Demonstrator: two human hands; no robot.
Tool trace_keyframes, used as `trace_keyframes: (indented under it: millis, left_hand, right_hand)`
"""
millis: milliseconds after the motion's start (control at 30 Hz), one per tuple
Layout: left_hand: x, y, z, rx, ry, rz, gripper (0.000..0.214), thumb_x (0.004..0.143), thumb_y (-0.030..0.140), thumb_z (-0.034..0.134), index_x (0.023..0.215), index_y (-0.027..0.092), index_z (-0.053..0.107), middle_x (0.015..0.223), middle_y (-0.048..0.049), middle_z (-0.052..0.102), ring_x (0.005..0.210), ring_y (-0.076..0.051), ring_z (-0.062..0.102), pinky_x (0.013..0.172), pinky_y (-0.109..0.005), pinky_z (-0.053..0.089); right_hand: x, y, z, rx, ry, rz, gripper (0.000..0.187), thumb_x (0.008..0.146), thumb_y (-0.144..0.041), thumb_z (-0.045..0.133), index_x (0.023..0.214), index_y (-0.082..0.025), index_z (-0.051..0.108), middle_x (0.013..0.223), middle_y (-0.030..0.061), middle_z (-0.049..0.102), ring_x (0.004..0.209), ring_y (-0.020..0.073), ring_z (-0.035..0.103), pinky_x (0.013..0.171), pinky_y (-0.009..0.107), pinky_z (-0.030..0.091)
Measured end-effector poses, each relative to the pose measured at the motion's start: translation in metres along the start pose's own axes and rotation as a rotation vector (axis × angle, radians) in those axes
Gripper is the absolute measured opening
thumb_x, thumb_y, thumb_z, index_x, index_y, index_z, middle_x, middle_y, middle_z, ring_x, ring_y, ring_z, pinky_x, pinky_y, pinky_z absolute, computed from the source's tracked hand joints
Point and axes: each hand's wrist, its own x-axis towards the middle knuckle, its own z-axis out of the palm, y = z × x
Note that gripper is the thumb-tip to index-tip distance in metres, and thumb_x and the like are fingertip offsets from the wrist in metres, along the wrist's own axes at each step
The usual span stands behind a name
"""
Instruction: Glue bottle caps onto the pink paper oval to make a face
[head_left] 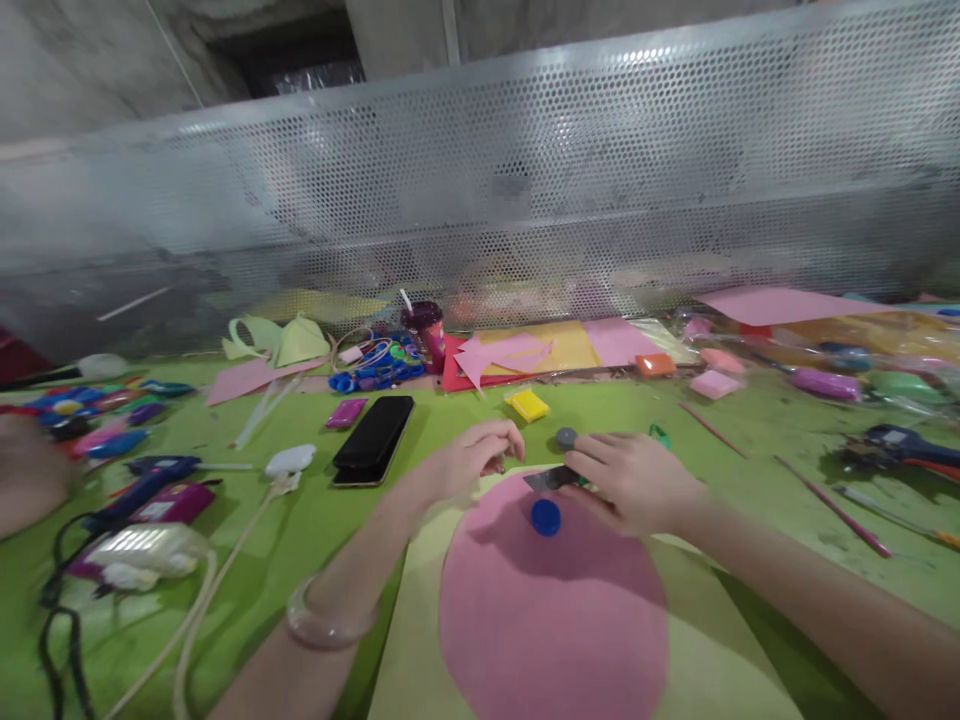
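Note:
A large pink paper circle (555, 610) lies on a pale yellow-green sheet (420, 640) in front of me. A small blue bottle cap (546, 517) sits on the circle near its far edge. My right hand (637, 480) is closed on a small dark flat piece (551, 479) just beyond the cap. My left hand (472, 458) rests at the circle's far left edge with its fingers curled in a pinch; what they hold is hidden. A grey round cap (566, 437) lies just past both hands.
A black phone (373, 438), a yellow block (527, 404), a blue glue gun (146, 477) with cords, scissors and coloured rings (379, 362), a maroon cup (427, 330) and paper sheets (547, 350) lie about the green table. A perforated metal screen (525, 180) stands behind.

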Motion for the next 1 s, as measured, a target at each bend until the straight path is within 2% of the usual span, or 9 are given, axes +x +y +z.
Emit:
trace_keyframes:
  millis: [133,267,433,533,633,700,800,1000]
  left_hand:
    - [0.002,0.001,0.016,0.022,-0.118,-0.023,0.021,0.085,0.032,0.043,0.075,0.019,0.055,0.072,0.0028,0.05,0.062,-0.011,0.043,0.06,-0.023,0.035]
    - [0.002,0.0,0.019,0.116,-0.198,-0.007,0.018,0.081,0.037,0.054,0.076,0.019,0.057,0.076,0.0018,0.055,0.071,-0.013,0.049,0.067,-0.024,0.038]
    - [-0.005,0.004,-0.001,0.03,-0.285,-0.102,0.021,0.083,0.037,0.053,0.073,0.019,0.054,0.066,0.0038,0.048,0.058,-0.009,0.043,0.056,-0.021,0.035]
    - [-0.013,0.012,-0.015,0.002,-0.358,-0.173,0.018,0.084,0.033,0.051,0.074,0.019,0.056,0.069,0.0024,0.051,0.058,-0.009,0.044,0.056,-0.021,0.035]
    - [-0.018,0.018,-0.019,0.034,-0.471,-0.143,0.01,0.077,0.03,0.061,0.079,0.02,0.06,0.075,0.0008,0.056,0.066,-0.011,0.049,0.061,-0.023,0.039]
    - [-0.019,0.019,-0.016,0.05,-0.521,-0.113,0.014,0.07,0.028,0.069,0.076,0.02,0.06,0.075,0.0006,0.059,0.07,-0.013,0.053,0.066,-0.025,0.041]
    - [-0.015,0.015,-0.011,0.078,-0.504,-0.081,0.015,0.068,0.029,0.071,0.071,0.019,0.059,0.071,0.001,0.059,0.07,-0.013,0.054,0.068,-0.026,0.041]
    - [-0.011,0.009,-0.003,0.018,-0.45,-0.062,0.022,0.07,0.034,0.071,0.083,0.019,0.061,0.079,0.0011,0.059,0.07,-0.012,0.052,0.067,-0.024,0.041]
  right_hand:
    - [0.0,-0.003,0.0,0.012,-0.006,-0.04,0.032,0.093,-0.034,0.036,0.076,-0.017,0.057,0.069,0.0036,0.057,0.054,0.0137,0.047,0.05,0.028,0.028]
    - [0.001,-0.004,0.0,0.014,0.001,-0.069,0.033,0.094,-0.033,0.035,0.076,-0.016,0.057,0.068,0.0032,0.056,0.053,0.0134,0.046,0.05,0.028,0.028]
    - [0.001,0.0,-0.003,-0.029,0.04,-0.102,0.035,0.094,-0.036,0.034,0.075,-0.017,0.057,0.066,0.003,0.056,0.055,0.0142,0.047,0.05,0.028,0.028]
    - [0.0,0.003,-0.005,-0.06,0.091,-0.094,0.037,0.095,-0.036,0.033,0.075,-0.016,0.058,0.066,0.0033,0.057,0.053,0.0138,0.046,0.05,0.028,0.027]
    - [0.001,0.002,-0.007,-0.059,0.128,-0.11,0.037,0.095,-0.037,0.034,0.076,-0.016,0.058,0.065,0.003,0.056,0.053,0.0134,0.046,0.05,0.028,0.027]
    - [0.001,0.0,-0.007,-0.051,0.137,-0.125,0.036,0.095,-0.037,0.036,0.076,-0.016,0.058,0.064,0.0027,0.056,0.054,0.0133,0.046,0.05,0.028,0.028]
    - [0.001,-0.003,-0.008,-0.034,0.133,-0.131,0.034,0.095,-0.036,0.037,0.078,-0.016,0.058,0.065,0.0022,0.056,0.055,0.0133,0.045,0.05,0.028,0.028]
    - [0.002,-0.005,-0.007,-0.056,0.133,-0.145,0.033,0.095,-0.035,0.037,0.082,-0.015,0.06,0.066,0.0024,0.057,0.056,0.0144,0.046,0.051,0.029,0.03]
